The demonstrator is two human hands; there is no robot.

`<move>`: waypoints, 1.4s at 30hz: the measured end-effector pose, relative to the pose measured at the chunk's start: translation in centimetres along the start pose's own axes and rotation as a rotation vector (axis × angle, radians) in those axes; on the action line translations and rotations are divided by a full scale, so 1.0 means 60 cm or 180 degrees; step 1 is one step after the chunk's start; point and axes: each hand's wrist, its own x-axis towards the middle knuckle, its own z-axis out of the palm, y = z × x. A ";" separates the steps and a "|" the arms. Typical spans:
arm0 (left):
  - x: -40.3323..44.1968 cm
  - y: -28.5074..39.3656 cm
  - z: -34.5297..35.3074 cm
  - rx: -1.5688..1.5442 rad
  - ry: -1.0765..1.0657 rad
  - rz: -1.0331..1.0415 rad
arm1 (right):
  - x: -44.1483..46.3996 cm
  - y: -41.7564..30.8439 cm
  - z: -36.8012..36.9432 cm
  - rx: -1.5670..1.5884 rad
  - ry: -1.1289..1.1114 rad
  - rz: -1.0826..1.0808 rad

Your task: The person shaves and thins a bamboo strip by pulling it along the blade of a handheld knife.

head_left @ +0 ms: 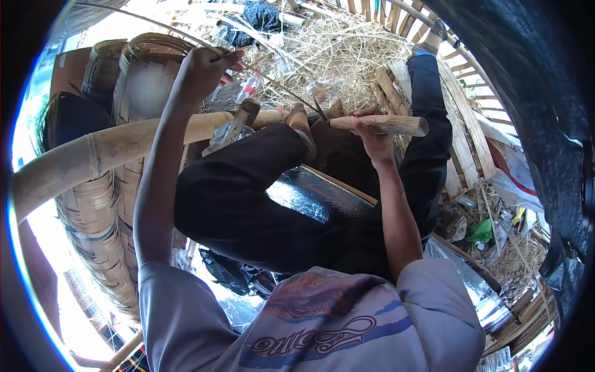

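Observation:
My left hand (207, 71) is closed on a long thin bamboo strip (167, 28), which runs from the upper left down toward the middle. In my right hand (373, 133) is a thick wooden handle (403, 126) that points to the right. A dark curved blade (319, 110) extends from the handle's left end, and the strip's lower end meets it there. Whether the blade cuts into the strip cannot be made out. Both hands are above my legs in dark trousers (242, 186).
A thick bamboo pole (124, 142) crosses the left side, beside tall woven baskets (93, 217). Straw and shavings (347, 56) cover the ground ahead. A plastic bottle (248, 87) lies near my left hand. Dark sheeting (514, 93) hangs at the right.

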 end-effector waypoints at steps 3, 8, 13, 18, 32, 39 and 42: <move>0.007 -0.004 -0.002 0.0422 -0.0003 -0.0031 | 0.000 0.007 0.014 -0.0100 -0.0050 -0.0215; 0.003 -0.008 0.001 0.0444 0.0123 0.0007 | -0.004 0.019 0.011 0.0219 0.0188 0.0101; -0.005 0.012 0.002 0.0505 0.0070 -0.0096 | -0.009 -0.009 0.025 0.0053 -0.0028 -0.0337; -0.006 0.015 0.004 0.0758 0.0199 -0.0014 | -0.010 0.051 0.014 -0.0379 0.0040 -0.0460; -0.001 0.009 0.000 0.0899 0.0139 -0.0084 | 0.005 0.057 0.014 0.0022 0.0096 -0.0552; -0.004 0.015 0.007 0.0738 0.0127 0.0048 | -0.006 0.073 0.018 -0.1253 0.0070 -0.0882; 0.000 0.022 0.006 0.0667 0.0169 0.0167 | 0.009 0.089 -0.008 -0.0327 0.0105 -0.0765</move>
